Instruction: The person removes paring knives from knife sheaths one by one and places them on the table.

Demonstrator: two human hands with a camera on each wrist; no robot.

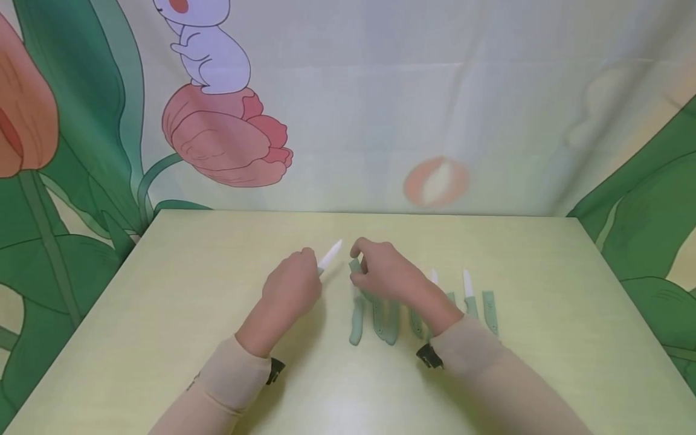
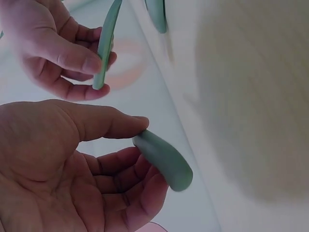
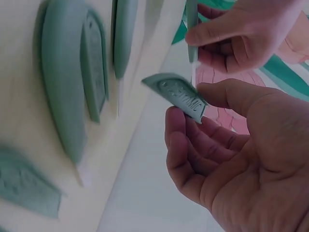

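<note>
My left hand [image 1: 292, 283] grips a small knife [image 1: 330, 254] by its green handle, its white blade pointing up and away to the right. In the left wrist view the rounded end of that handle sits between thumb and fingers. Facing it, my right hand [image 1: 388, 272] pinches a green blade sheath [image 3: 179, 94] with raised lettering between thumb and fingers. Knife and sheath are apart. Below the right hand lies another green-handled knife [image 1: 356, 320], partly covered by the hand and the sheath.
More green knife handles and sheaths lie in a row under and beside the right forearm. Rightmost are a white-bladed knife [image 1: 470, 296] and a sheath [image 1: 490, 311]. The pale table [image 1: 179, 320] meets a printed curtain [image 1: 348, 121] at its far edge.
</note>
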